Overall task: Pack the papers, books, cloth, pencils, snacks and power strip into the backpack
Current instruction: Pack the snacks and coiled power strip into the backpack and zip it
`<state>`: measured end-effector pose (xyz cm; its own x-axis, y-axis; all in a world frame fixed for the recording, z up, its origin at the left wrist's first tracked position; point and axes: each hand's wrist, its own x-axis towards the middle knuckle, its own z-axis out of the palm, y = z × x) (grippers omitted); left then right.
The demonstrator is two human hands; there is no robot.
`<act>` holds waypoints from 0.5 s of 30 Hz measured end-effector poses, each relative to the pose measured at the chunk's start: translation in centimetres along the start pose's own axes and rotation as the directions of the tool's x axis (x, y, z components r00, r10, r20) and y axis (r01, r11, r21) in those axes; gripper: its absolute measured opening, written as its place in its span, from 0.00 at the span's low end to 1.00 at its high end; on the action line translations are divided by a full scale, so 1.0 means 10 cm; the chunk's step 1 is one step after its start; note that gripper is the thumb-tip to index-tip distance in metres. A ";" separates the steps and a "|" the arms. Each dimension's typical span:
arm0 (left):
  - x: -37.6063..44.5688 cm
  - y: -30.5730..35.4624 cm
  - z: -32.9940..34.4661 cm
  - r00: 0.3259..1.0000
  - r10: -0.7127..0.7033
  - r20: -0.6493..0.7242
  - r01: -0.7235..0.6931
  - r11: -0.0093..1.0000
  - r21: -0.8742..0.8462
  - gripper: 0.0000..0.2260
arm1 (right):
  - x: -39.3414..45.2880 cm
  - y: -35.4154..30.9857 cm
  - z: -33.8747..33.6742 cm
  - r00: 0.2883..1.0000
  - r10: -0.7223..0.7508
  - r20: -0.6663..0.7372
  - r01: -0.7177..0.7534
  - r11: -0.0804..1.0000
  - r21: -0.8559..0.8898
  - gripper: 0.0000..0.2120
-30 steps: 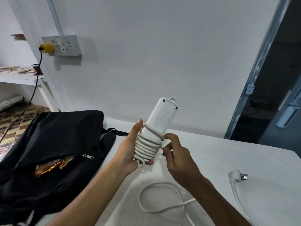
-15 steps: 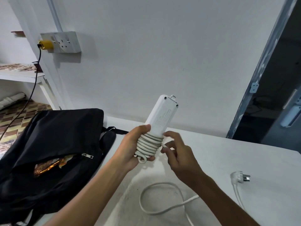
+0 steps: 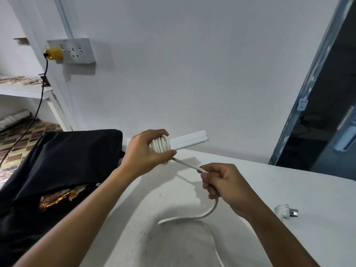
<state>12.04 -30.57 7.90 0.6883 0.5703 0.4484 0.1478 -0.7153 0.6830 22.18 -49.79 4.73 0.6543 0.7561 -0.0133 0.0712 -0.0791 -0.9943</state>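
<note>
head view | looks forward-down | close over hands (image 3: 148,151) | wall behind

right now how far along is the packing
Done: a shiny snack packet shows inside the open black backpack. In hand: left hand grips the power strip, right hand pulls its cord. Left: slack cord and plug lie on the table.

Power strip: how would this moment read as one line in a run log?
step: winding cord | left hand: holds power strip | right hand: pulls cord taut | plug: on table | backpack: open
</note>
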 end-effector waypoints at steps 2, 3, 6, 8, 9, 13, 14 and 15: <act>0.00 0.01 -0.05 1.000 -0.001 0.020 0.001 1.000 0.004 0.18 | 0.03 -0.03 -0.05 0.994 -0.060 -0.092 0.046 0.988 -0.147 0.11; 0.00 0.02 -0.07 0.999 -0.040 0.035 0.043 0.995 -0.087 0.16 | 0.03 -0.05 -0.08 0.986 -0.105 -0.130 0.071 0.967 -0.245 0.11; 0.03 0.05 -0.13 0.983 -0.163 0.084 0.182 0.926 -0.332 0.12 | -0.03 -0.13 -0.10 0.970 -0.198 -0.139 0.136 0.922 -0.364 0.09; 0.05 0.00 -0.15 0.973 -0.218 0.075 0.230 0.904 -0.360 0.10 | -0.12 -0.18 -0.02 0.970 -0.239 -0.046 0.210 0.915 -0.344 0.08; 0.06 -0.02 -0.14 0.968 -0.240 0.065 0.247 0.897 -0.368 0.10 | -0.18 -0.19 0.07 0.962 -0.274 0.014 0.262 0.903 -0.341 0.08; -0.01 -0.02 -0.05 0.973 -0.226 0.054 0.232 0.926 -0.298 0.15 | -0.32 -0.15 0.38 0.891 -0.436 0.130 0.444 0.771 -0.457 0.11; -0.03 -0.02 -0.01 0.974 -0.215 0.067 0.225 0.931 -0.287 0.14 | -0.33 -0.15 0.41 0.874 -0.464 0.145 0.469 0.729 -0.498 0.11; -0.05 0.00 0.02 0.975 -0.208 0.073 0.221 0.930 -0.295 0.14 | -0.33 -0.16 0.44 0.864 -0.479 0.156 0.481 0.691 -0.540 0.11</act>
<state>11.89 -30.90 7.53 0.6926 0.6755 0.2529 0.0795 -0.4199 0.9041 16.62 -49.28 5.86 0.4137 0.7921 0.4487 0.7704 -0.0420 -0.6362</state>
